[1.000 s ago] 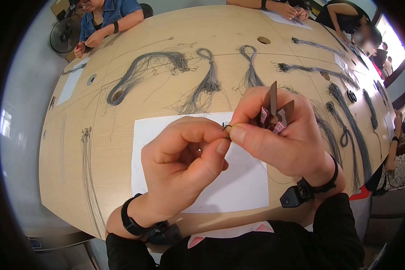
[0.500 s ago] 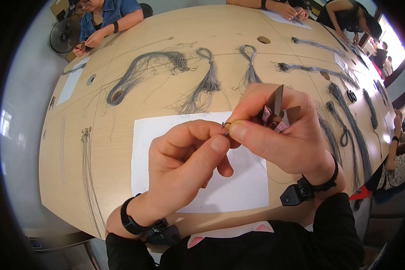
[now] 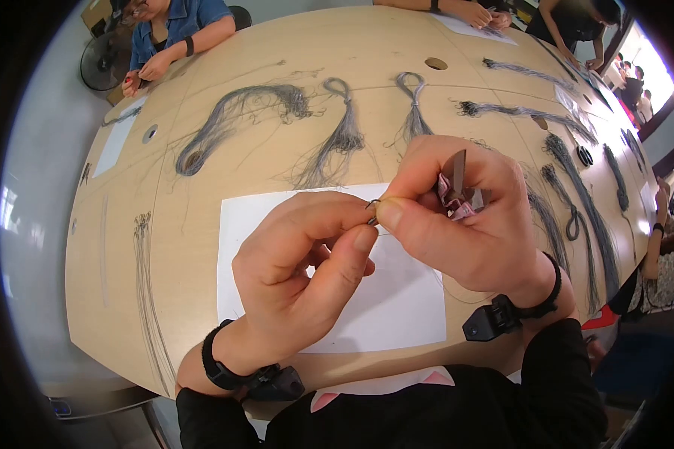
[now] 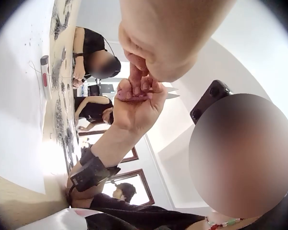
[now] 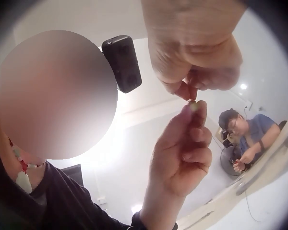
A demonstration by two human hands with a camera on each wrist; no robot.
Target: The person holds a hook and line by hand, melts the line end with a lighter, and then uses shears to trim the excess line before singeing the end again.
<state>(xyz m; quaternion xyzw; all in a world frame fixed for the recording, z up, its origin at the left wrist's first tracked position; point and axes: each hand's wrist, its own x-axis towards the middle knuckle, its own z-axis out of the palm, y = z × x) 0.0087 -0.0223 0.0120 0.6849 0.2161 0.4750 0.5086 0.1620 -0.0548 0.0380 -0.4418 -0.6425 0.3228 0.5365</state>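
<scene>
Over a sheet of white paper [image 3: 337,314], my two hands meet fingertip to fingertip. Between thumb and forefinger my left hand [image 3: 299,262] pinches a small dark fish hook [image 3: 371,204], whose bend pokes up above the fingertips. My right hand [image 3: 464,217] has its thumb and forefinger pressed together right at the hook; the thin line there is mostly hidden. Tucked in the right palm is a pair of snips [image 3: 457,196] with pinkish wrapped handles, blades pointing up and away. In the left wrist view the snips' blades [image 4: 172,93] stick out beyond the right hand.
Bundles of hooked line lie around: a looped bundle [image 3: 344,135] ahead, a long curved bundle [image 3: 217,123] at left, straight strands [image 3: 146,277] nearer, several bundles [image 3: 584,202] at right. Black-handled scissors [image 3: 584,155] lie among them. Other people sit across the table [image 3: 112,299].
My left hand went slightly right, then back left, still at the hook. In my right hand the snips have tilted and their blades look closer together.
</scene>
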